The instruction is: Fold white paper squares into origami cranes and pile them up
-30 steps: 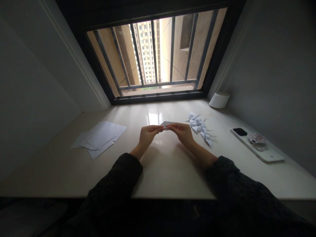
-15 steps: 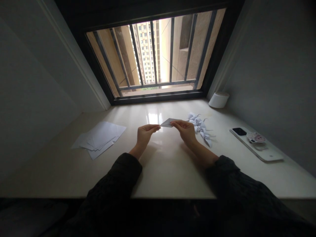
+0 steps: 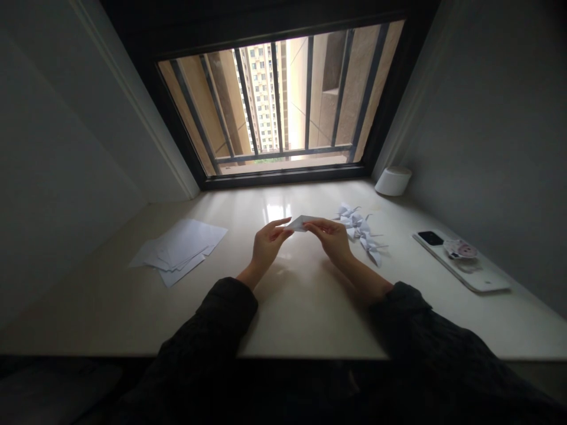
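Nearby, sheets (image 3: 183,243) and paper cranes (image 3: 353,221) flank the hands (image 3: 334,237).

Setting reads as a home, most likely a room in a high-rise flat. Evidence — a pale, glossy counter (image 3: 283,324) fills a window recess between plain walls (image 3: 487,147). Along its far edge sits a dark-framed window (image 3: 283,176) with metal bars (image 3: 309,88) outside; beyond them stands a many-storeyed tower block (image 3: 264,88). Contents look personal: a white phone (image 3: 463,271) with a cartoon attachment (image 3: 460,248) lies near the right edge, a small rounded white object (image 3: 393,182) at the far right corner. Daylight enters through the glass — room itself dim.
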